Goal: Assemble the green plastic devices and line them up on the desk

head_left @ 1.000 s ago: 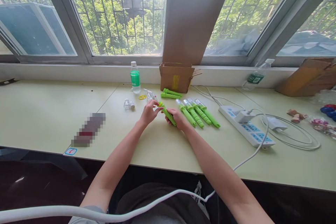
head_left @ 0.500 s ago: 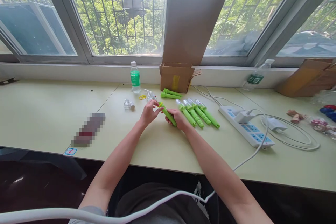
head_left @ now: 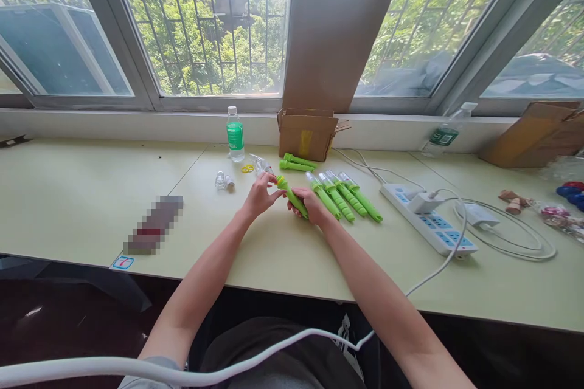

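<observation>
A green plastic tube point(head_left: 297, 202) lies slantwise across my right hand point(head_left: 311, 206), whose fingers are wrapped round its lower half. At the tube's upper left end sits a yellow ring point(head_left: 280, 180). My left hand point(head_left: 262, 196) is closed on that ring, thumb and fingers pinching it against the tube's end. Just beyond the left hand are loose yellow rings point(head_left: 247, 168) and clear plastic caps point(head_left: 261, 165). Several green tubes with clear tops point(head_left: 340, 197) lie side by side to the right of my right hand. Farther back rest bare green tubes point(head_left: 296, 165).
A water bottle point(head_left: 235, 137) and an open cardboard box point(head_left: 306, 134) stand near the window. Small clear pieces point(head_left: 224, 181) lie left of my hands. On the right are a power strip point(head_left: 429, 219) and looped cables. A white cable crosses in front of my body.
The held green tube has shifted very slightly to the right with its yellow ring. Both hands keep nearly the same grip and place.
</observation>
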`<state>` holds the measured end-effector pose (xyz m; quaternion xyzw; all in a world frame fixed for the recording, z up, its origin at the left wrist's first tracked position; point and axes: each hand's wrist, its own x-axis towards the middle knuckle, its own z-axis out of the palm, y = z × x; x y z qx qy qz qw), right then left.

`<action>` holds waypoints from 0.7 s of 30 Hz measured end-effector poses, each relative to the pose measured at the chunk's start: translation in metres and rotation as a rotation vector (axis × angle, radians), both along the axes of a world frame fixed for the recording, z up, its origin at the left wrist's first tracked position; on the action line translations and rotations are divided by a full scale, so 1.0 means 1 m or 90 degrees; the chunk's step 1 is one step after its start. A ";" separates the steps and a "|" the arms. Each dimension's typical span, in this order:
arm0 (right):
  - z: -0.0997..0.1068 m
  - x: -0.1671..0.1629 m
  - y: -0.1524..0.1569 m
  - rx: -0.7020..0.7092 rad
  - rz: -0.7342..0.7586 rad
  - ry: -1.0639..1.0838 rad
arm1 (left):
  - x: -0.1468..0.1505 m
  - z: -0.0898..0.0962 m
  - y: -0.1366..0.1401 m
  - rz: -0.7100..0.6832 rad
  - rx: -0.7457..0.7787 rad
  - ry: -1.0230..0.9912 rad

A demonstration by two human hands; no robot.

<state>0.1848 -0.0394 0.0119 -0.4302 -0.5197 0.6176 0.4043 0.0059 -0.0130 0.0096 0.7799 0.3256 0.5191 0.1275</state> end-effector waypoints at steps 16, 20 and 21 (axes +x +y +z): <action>0.001 0.003 0.000 0.006 0.023 0.021 | 0.001 -0.001 -0.002 0.014 0.031 0.003; 0.001 -0.002 -0.002 0.032 -0.010 0.007 | 0.000 -0.003 -0.001 0.029 0.031 -0.005; 0.001 -0.003 -0.003 0.038 -0.021 0.003 | 0.000 -0.003 0.000 0.036 0.032 -0.005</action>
